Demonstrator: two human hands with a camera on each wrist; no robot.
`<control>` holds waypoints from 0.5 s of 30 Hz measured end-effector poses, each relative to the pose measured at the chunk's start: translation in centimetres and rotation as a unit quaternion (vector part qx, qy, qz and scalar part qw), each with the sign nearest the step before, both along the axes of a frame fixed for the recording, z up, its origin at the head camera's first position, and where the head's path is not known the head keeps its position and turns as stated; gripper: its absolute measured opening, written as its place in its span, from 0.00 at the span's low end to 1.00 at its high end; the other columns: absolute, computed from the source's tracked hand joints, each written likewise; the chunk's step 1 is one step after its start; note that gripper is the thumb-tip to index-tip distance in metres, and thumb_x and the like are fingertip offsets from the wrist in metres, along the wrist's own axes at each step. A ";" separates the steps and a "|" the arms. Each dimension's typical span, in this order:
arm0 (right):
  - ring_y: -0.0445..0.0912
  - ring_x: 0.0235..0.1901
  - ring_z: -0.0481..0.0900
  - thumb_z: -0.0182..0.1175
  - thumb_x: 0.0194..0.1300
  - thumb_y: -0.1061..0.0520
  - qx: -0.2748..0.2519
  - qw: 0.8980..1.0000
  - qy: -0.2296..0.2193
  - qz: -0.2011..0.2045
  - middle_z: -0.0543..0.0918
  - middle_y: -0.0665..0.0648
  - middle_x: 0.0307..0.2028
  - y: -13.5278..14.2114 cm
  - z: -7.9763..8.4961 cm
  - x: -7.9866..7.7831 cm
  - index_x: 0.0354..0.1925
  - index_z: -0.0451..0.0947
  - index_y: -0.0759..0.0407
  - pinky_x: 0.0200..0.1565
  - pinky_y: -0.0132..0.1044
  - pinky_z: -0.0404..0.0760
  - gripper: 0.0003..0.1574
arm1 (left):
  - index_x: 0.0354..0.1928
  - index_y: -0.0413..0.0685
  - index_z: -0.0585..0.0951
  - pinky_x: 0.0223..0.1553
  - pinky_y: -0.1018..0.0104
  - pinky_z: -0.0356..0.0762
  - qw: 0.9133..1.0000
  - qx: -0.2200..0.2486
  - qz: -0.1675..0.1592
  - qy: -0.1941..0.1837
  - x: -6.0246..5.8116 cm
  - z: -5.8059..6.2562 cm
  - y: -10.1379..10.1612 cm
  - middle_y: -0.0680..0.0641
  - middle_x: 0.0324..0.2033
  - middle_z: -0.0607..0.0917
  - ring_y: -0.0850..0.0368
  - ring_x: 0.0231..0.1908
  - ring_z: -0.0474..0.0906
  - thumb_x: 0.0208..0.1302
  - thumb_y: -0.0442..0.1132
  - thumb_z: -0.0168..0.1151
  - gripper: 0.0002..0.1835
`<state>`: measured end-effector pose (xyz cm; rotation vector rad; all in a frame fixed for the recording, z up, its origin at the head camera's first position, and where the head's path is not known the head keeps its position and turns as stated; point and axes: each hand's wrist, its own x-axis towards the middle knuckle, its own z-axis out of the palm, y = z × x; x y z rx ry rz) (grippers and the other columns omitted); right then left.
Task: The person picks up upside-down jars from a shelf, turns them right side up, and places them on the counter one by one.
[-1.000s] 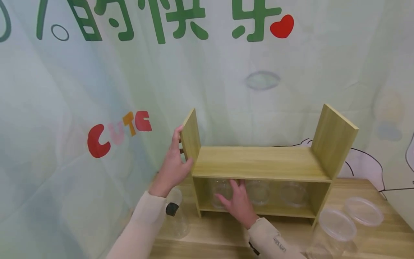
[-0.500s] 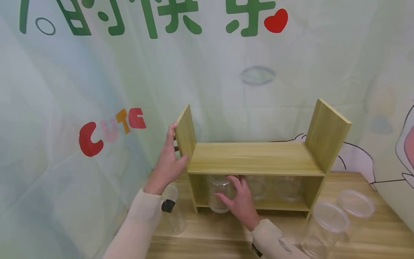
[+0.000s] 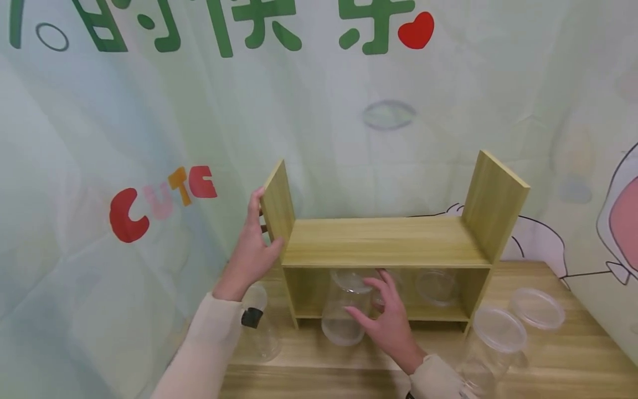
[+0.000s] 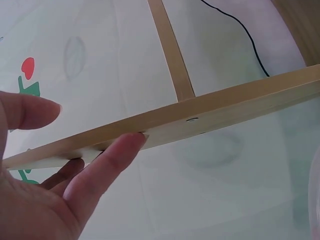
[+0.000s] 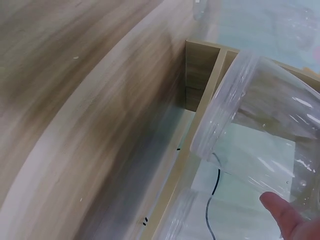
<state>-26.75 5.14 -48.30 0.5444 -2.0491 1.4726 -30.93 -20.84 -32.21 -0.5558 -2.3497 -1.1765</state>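
My left hand (image 3: 249, 252) is at the left side panel (image 3: 278, 199) of a wooden shelf (image 3: 384, 241). In the left wrist view, straight fingers (image 4: 107, 170) press the panel's outer face while the thumb (image 4: 35, 110) stands off on the other side. My right hand (image 3: 391, 324) holds a clear jar (image 3: 344, 327), thumb against its wall and fingers by its upper rim. That jar leans, its base out in front of the lower compartment and its top under the middle board. The right wrist view shows the thumb tip at the jar (image 5: 270, 130).
Two more clear jars stand inside the lower compartment, one a clear jar (image 3: 437, 288) at the right. Another jar (image 3: 261, 332) is by the left sleeve. Jars with pale lids (image 3: 500, 330) stand right of the shelf on the wooden table (image 3: 573, 366). A printed curtain hangs behind.
My right hand has drawn the jar forward and out of the lower compartment, and the jar now leans. The left hand keeps its place at the panel. The head view has shifted slightly.
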 end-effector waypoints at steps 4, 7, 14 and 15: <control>0.57 0.64 0.69 0.78 0.51 0.55 -0.006 1.000 -0.019 0.005 0.61 0.57 0.72 1.2 0.3 0.8 0.58 0.73 0.53 0.43 0.47 0.84 0.38 | 0.74 0.70 0.46 0.49 0.43 0.78 1.000 0.002 -0.008 0.011 -0.2 0.0 0.2 0.43 0.65 0.63 0.43 0.57 0.66 0.59 0.23 0.59 0.51; 0.57 0.61 0.71 0.78 0.52 0.55 -0.017 0.999 -0.028 0.014 0.61 0.55 0.73 2.0 0.4 1.4 0.58 0.72 0.52 0.42 0.45 0.84 0.38 | 0.74 0.69 0.46 0.46 0.43 0.79 1.000 0.008 -0.014 0.015 -0.3 0.1 0.4 0.42 0.64 0.63 0.42 0.56 0.67 0.58 0.22 0.58 0.51; 0.54 0.54 0.78 0.78 0.49 0.63 -0.060 0.996 -0.032 0.051 0.62 0.57 0.72 3.0 0.4 2.7 0.57 0.72 0.57 0.40 0.42 0.85 0.38 | 0.75 0.68 0.45 0.43 0.45 0.80 1.000 0.008 -0.005 0.002 0.0 0.1 0.2 0.40 0.62 0.65 0.41 0.53 0.70 0.59 0.24 0.57 0.50; 0.52 0.53 0.79 0.77 0.49 0.63 -0.067 0.995 -0.037 0.056 0.62 0.57 0.72 3.1 0.3 2.9 0.57 0.72 0.57 0.39 0.42 0.85 0.38 | 0.75 0.68 0.45 0.43 0.45 0.80 1.000 0.007 -0.003 0.001 0.0 0.1 0.1 0.40 0.63 0.64 0.40 0.53 0.70 0.60 0.24 0.57 0.50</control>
